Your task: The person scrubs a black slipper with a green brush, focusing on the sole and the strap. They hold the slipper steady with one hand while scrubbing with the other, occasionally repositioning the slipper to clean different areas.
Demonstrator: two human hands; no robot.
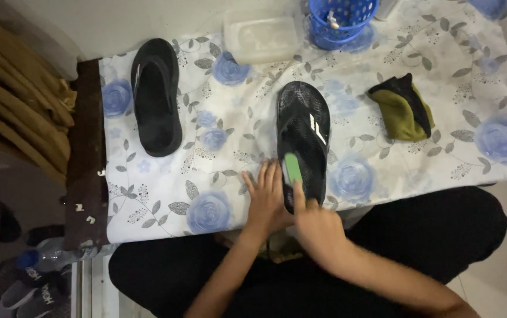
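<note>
With left hand (267, 197) flat, right hand (318, 227) brush-gripping

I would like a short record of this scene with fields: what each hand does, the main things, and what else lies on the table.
left hand: left hand lies flat on the floral cloth, against the near flip-flop
right hand: right hand holds a green brush on the heel of that flip-flop
second flip-flop: black, lying apart at the far left
rag: olive and black cloth, right of the near flip-flop
far edge: clear plastic box and blue basket
</note>
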